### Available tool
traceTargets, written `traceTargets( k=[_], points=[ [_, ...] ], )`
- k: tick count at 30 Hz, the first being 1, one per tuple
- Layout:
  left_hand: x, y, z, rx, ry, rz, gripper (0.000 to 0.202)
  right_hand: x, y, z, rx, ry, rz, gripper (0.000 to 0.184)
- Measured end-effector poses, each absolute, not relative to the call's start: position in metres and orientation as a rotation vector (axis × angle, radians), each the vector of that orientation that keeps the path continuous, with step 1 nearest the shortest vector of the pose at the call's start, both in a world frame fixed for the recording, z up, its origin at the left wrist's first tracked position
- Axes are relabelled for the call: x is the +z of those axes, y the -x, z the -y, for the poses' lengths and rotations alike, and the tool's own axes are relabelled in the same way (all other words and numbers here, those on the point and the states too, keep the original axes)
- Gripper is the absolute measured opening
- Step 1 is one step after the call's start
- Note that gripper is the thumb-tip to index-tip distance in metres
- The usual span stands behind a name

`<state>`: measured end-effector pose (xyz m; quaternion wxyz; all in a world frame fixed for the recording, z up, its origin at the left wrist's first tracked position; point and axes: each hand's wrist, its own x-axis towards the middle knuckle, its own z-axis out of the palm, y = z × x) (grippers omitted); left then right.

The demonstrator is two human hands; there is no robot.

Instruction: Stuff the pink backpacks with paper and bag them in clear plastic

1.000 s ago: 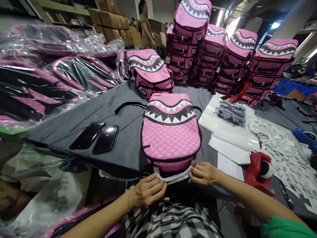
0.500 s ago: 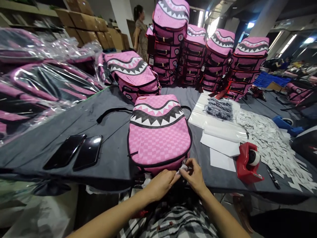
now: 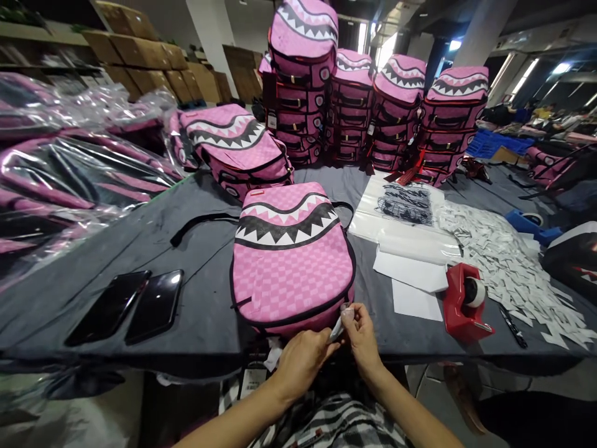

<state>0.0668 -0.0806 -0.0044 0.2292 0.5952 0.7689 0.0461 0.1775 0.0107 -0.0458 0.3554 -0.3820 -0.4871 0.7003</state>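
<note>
A pink checkered backpack [image 3: 291, 283] with a shark-mouth print lies front side up at the table's near edge. Just below its bottom right corner, both hands pinch a small whitish strip [image 3: 336, 328], paper or plastic, I cannot tell which. My left hand [image 3: 302, 361] is closed on the strip's lower end, its fingertips partly hidden. My right hand [image 3: 361, 335] grips the upper end between thumb and fingers. Left of my left hand hang a crumpled white piece [image 3: 273, 356] and a tag with a barcode [image 3: 252, 381].
Two black phones [image 3: 156, 305] lie to the left. On the right are a red tape dispenser [image 3: 466, 305], a black pen [image 3: 513, 326], white sheets [image 3: 415, 298] and a heap of small white slips [image 3: 504, 261]. Stacked pink backpacks [image 3: 303, 93] stand behind, plastic-wrapped ones [image 3: 84, 168] at left.
The whitish strip looks straighter between my hands, where it was bunched up before. My view has shifted slightly, and the person in the background is out of sight.
</note>
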Motion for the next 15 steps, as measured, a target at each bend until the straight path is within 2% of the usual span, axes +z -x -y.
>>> traceTargets(
  k=[3,8,13,15],
  points=[
    [-0.004,-0.068,0.082,0.035,-1.674,-2.144,0.023,-0.043,-0.171,-0.016,1.745,0.977,1.271,0.064],
    [-0.003,-0.059,0.09,0.339,-1.637,-1.979,0.037,-0.05,-0.158,-0.014,1.886,0.934,1.036,0.064],
    [-0.014,-0.055,0.091,0.348,-1.683,-1.981,0.025,-0.064,-0.168,-0.017,1.814,0.918,1.203,0.05],
    [-0.02,-0.055,0.09,0.307,-1.744,-2.018,0.022,-0.061,-0.182,-0.026,1.64,0.929,1.374,0.042]
  ],
)
